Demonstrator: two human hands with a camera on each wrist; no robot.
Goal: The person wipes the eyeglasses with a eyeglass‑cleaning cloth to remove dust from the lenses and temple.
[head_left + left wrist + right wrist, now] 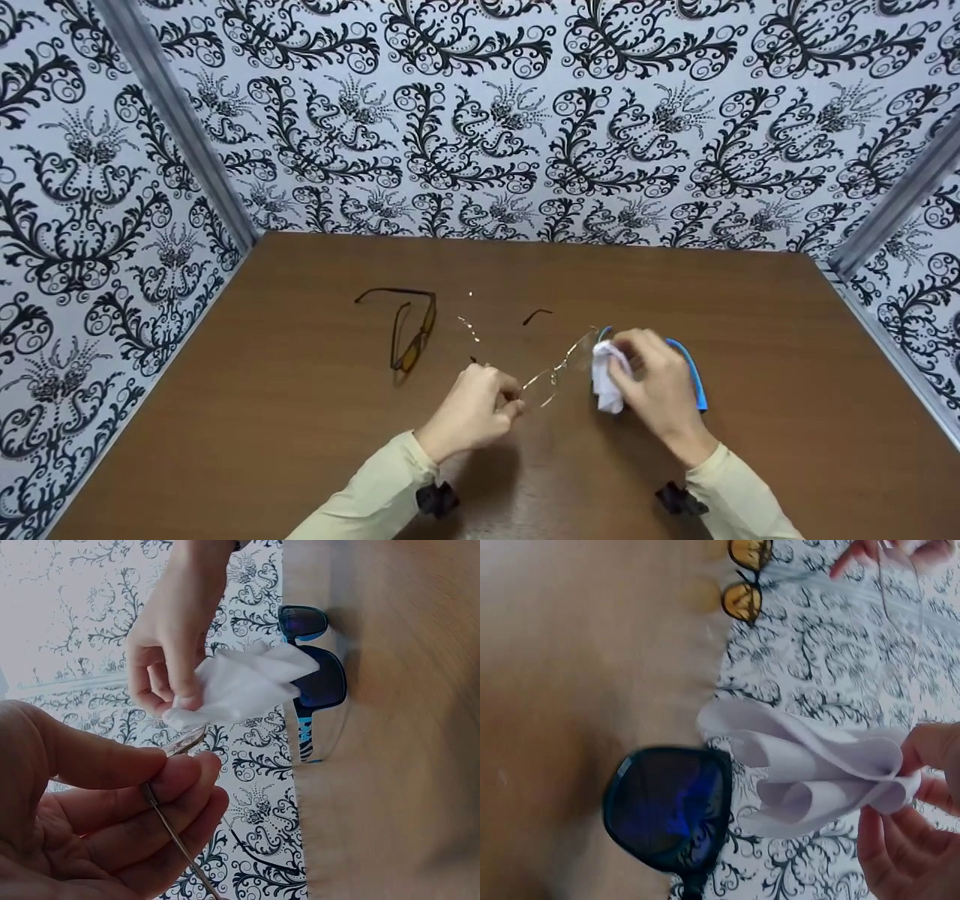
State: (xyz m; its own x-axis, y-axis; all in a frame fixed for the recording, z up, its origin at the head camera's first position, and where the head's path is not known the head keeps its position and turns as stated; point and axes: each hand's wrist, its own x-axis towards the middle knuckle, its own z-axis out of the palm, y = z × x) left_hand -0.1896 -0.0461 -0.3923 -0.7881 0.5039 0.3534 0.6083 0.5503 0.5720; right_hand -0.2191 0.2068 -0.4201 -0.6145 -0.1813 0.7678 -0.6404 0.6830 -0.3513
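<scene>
My left hand (pixel 476 405) holds thin metal-rimmed eyeglasses (pixel 561 367) by one side, between thumb and fingers. In the left wrist view the slim metal temple (pixel 180 840) slants down past the fingers. My right hand (pixel 664 390) pinches a folded white cloth (pixel 607 379) between thumb and fingertips. The cloth hangs in loose folds (pixel 817 772) beside the far lens of the eyeglasses. Behind the right hand lie dark sunglasses (pixel 322 679) with blue temples (pixel 694 371), partly hidden by hand and cloth.
Glasses with amber lenses and dark frames (pixel 411 354) lie on the brown table (pixel 300 420) to the left. A short dark curved tip (pixel 536 313) shows beyond the held eyeglasses. Patterned walls (pixel 480 150) with grey metal posts (pixel 180 120) stand around the table's back and sides.
</scene>
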